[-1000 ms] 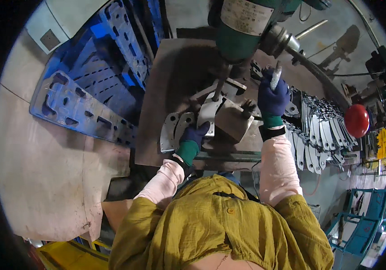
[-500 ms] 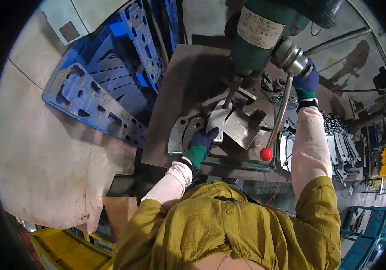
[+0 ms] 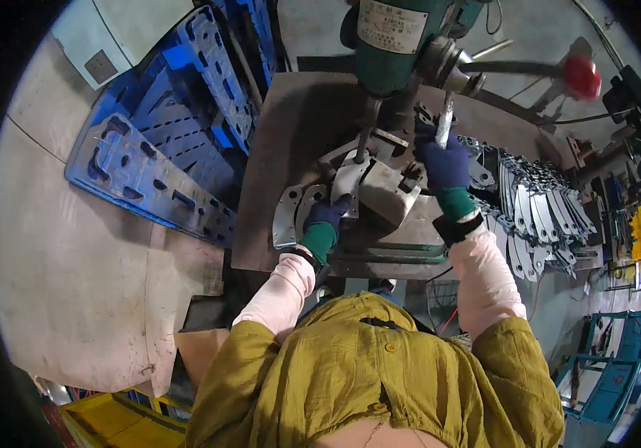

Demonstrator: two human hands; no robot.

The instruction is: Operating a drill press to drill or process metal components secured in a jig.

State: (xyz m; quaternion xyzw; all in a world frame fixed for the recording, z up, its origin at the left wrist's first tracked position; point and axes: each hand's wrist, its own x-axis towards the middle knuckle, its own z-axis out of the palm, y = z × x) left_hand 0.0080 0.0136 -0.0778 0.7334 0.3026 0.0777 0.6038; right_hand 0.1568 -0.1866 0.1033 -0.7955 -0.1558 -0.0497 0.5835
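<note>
A green drill press [image 3: 387, 56] stands over the worktable, its spindle and bit [image 3: 367, 131] reaching down to a curved metal plate [image 3: 350, 177]. My left hand [image 3: 325, 215], in a dark blue glove, presses its fingers on the near end of that plate. The plate lies against a metal fixture [image 3: 389, 193]. My gloved right hand [image 3: 446, 163] is closed around a silver feed handle [image 3: 446, 123] of the press. Another feed lever with a red ball knob [image 3: 582, 77] points to the far right. Two more curved plates [image 3: 287, 216] lie left of my left hand.
Many similar metal plates [image 3: 533, 205] lie piled at the table's right side. Blue plastic pallets [image 3: 152, 168] stand on the left beside a pale panel [image 3: 89, 254]. A yellow frame [image 3: 122, 422] is at lower left, a teal rack [image 3: 611, 358] at lower right.
My right hand has come left and nearer with the feed handle. The red-knobbed lever has swung from the near side up to the far right. My left hand stays on the plate.
</note>
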